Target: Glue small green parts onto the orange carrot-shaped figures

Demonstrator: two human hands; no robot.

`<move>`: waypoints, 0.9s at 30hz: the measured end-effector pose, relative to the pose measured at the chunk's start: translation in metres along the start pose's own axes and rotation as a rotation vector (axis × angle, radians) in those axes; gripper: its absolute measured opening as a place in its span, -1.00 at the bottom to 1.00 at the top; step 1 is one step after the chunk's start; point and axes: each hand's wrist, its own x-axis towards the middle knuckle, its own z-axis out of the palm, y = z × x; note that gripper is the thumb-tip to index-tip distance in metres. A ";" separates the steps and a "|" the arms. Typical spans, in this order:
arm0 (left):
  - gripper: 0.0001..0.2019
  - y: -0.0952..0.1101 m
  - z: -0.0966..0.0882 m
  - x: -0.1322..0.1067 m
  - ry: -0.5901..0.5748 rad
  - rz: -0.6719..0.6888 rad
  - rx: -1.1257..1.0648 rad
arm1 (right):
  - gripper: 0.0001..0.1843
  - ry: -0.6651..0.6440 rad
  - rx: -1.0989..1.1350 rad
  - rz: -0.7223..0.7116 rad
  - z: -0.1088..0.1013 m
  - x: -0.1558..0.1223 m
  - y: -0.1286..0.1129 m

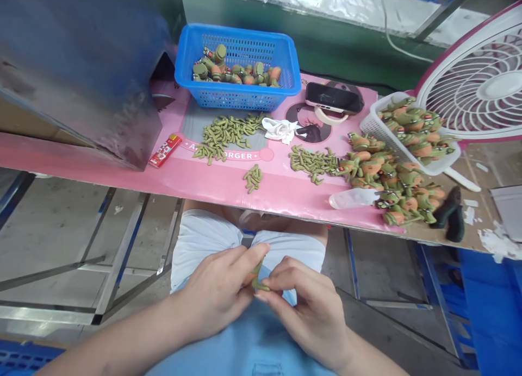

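Note:
Above my lap, my left hand (222,283) is closed around a small green-and-orange toy figure (248,279), mostly hidden by the fingers. My right hand (310,305) pinches a thin green limb piece (261,287) between thumb and fingertips, up against the figure. Whether the limb is joined to the body cannot be made out. On the table edge in front lies a small cluster of green limb pieces (253,178). Larger piles of limb pieces (228,134) and more limb pieces (312,161) lie behind it. Many toy figures (371,167) are heaped at the right.
A blue basket (238,99) and a white basket (369,123) hold figures. Around them are a phone (334,98), crumpled tissue (281,130), a clear bottle (353,198), a red packet (165,150), dark-handled tool (448,213), a fan (481,85) and a metal box (93,66).

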 end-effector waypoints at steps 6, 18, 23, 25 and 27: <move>-0.58 0.002 -0.001 -0.001 -0.038 -0.037 -0.029 | -0.88 -0.005 0.010 0.004 -0.002 -0.002 0.000; -0.57 0.003 -0.001 -0.001 -0.041 -0.068 -0.101 | -0.87 -0.023 0.001 0.004 -0.001 -0.003 0.000; -0.59 0.003 -0.003 0.000 -0.029 -0.179 -0.391 | -0.66 -0.026 -0.063 -0.025 -0.002 -0.002 0.004; -0.60 0.004 -0.006 0.001 -0.027 -0.297 -0.588 | -0.60 -0.015 -0.088 -0.060 -0.003 -0.001 0.004; -0.60 0.004 -0.008 0.002 -0.051 -0.378 -0.791 | -0.67 -0.001 -0.117 -0.100 -0.005 -0.001 0.004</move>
